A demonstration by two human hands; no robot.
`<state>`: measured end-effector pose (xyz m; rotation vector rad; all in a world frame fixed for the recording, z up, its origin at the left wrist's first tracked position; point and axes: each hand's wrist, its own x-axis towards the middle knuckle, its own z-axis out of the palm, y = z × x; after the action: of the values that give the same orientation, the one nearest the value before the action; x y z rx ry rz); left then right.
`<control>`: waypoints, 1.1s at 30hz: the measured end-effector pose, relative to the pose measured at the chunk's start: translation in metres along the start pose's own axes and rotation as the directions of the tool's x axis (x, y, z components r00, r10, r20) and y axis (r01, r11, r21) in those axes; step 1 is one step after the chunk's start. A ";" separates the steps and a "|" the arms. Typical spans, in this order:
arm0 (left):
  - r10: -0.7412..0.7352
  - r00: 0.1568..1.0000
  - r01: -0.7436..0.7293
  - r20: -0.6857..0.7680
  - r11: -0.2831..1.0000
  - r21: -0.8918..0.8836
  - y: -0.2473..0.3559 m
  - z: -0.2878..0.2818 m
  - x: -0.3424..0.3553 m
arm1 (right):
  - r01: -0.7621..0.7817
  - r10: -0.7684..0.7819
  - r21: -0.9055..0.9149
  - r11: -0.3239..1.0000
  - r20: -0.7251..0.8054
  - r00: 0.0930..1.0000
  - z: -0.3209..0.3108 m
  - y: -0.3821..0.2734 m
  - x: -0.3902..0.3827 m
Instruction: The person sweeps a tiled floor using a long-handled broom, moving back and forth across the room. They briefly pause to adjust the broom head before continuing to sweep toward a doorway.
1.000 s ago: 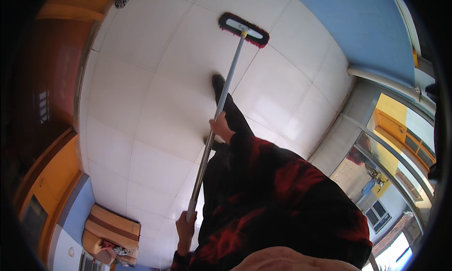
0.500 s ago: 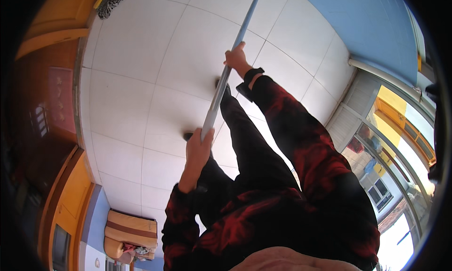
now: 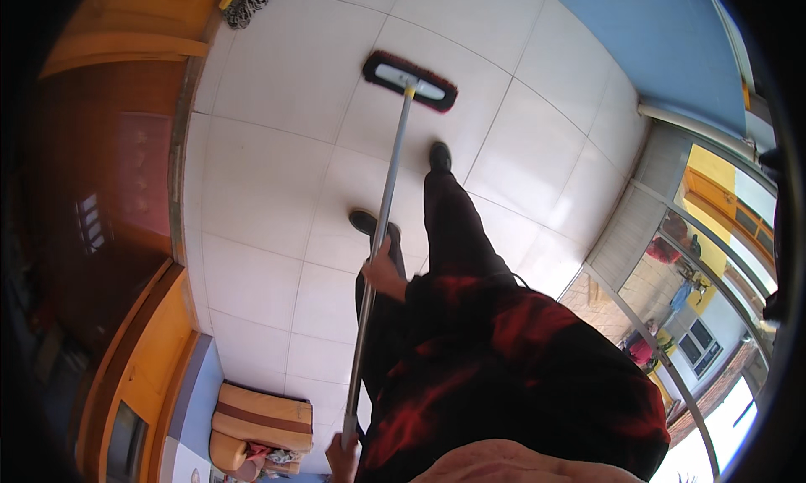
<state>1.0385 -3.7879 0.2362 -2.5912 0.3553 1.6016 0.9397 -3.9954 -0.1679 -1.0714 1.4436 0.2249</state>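
A flat dust mop with a long silver handle [image 3: 388, 181] slants across the view from the lower left up to its wide head. That mop head [image 3: 411, 81], dark with a red fringe and a pale plate, lies on the tiled floor beyond my feet. My right hand [image 3: 384, 273] is closed around the middle of the handle, close to my body. Lower down, at the near end of the handle, my left hand [image 3: 341, 459] grips the pole; the picture's lower edge partly cuts it off. The handle passes right beside my left shoe [image 3: 363, 221].
White floor tiles [image 3: 260, 172] spread around my feet. A grey string mop [image 3: 252, 3] lies at the far left by orange-brown wooden furniture [image 3: 143, 382]. A tan sofa [image 3: 264, 417] stands at the lower left. Right of me are a blue wall [image 3: 638, 38] and a glazed door [image 3: 672, 256].
Both hands have drawn the handle back toward my body. The mop head, mostly out of view before, now shows fully, nearer and farther left. My feet have shifted in the view.
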 end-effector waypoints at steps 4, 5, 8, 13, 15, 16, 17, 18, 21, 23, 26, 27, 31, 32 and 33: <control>0.042 0.999 -0.042 -0.004 0.999 -0.028 -0.023 -0.011 -0.023 | 0.407 -0.413 -0.190 0.894 0.007 0.911 0.041 0.016 -0.034; 0.023 1.000 -0.023 -0.003 1.000 -0.021 -0.017 -0.014 -0.012 | 0.598 -0.622 -0.260 0.758 -0.015 0.783 0.038 0.011 -0.025; -0.011 1.000 0.011 -0.009 1.000 0.005 0.026 -0.032 0.031 | 0.615 -0.644 -0.236 0.753 -0.067 0.762 -0.001 -0.043 0.035; 0.132 0.991 -0.132 -0.015 0.991 -0.026 0.175 -0.073 0.173 | 0.170 -0.081 0.311 0.935 -0.279 0.957 -0.120 -0.200 0.175; 0.220 0.976 -0.219 -0.004 0.973 -0.074 0.256 -0.082 0.231 | 0.198 -0.097 0.429 0.881 -0.247 0.964 -0.169 -0.254 0.227; 0.298 0.954 -0.299 -0.024 0.947 -0.118 0.294 -0.087 0.260 | 0.109 -0.025 0.443 0.890 -0.191 0.981 -0.194 -0.279 0.255; 0.342 0.939 -0.342 -0.027 0.930 -0.136 0.331 -0.091 0.289 | 0.168 -0.091 0.304 0.938 -0.254 0.963 -0.208 -0.300 0.275; 0.364 0.931 -0.364 -0.031 0.919 -0.152 0.366 -0.096 0.318 | 0.235 -0.192 0.098 0.967 -0.325 0.926 -0.222 -0.318 0.293; 0.424 0.905 -0.410 -0.016 0.864 -0.293 0.439 -0.100 0.372 | 0.282 -0.277 -0.022 0.959 -0.274 0.921 -0.257 -0.358 0.327; 0.411 0.911 -0.401 -0.023 0.872 -0.282 0.446 -0.096 0.374 | 0.209 -0.202 -0.007 0.978 -0.286 0.937 -0.265 -0.365 0.329; 0.357 0.934 -0.351 -0.024 0.902 -0.252 0.412 -0.093 0.355 | 0.137 -0.174 -0.149 0.979 -0.268 0.948 -0.253 -0.348 0.323; 0.352 0.935 -0.349 -0.032 0.904 -0.247 0.390 -0.093 0.342 | 0.134 -0.190 -0.214 0.968 -0.267 0.945 -0.243 -0.335 0.318; 0.223 0.973 -0.203 0.064 0.952 -0.231 0.265 -0.104 0.281 | 0.355 -0.472 -0.628 0.693 -0.024 0.881 -0.162 -0.273 0.295; 0.179 0.983 -0.172 0.037 0.975 -0.138 0.226 -0.103 0.263 | 0.354 -0.452 -0.660 0.663 0.024 0.892 -0.135 -0.258 0.282; 0.107 0.992 -0.100 0.063 0.989 -0.109 0.185 -0.105 0.242 | 0.356 -0.430 -0.689 0.631 0.071 0.900 -0.108 -0.247 0.266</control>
<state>1.1903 -4.0245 0.0794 -2.6259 0.4172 1.7862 1.0915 -4.3286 -0.2627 -2.0216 1.1745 0.4152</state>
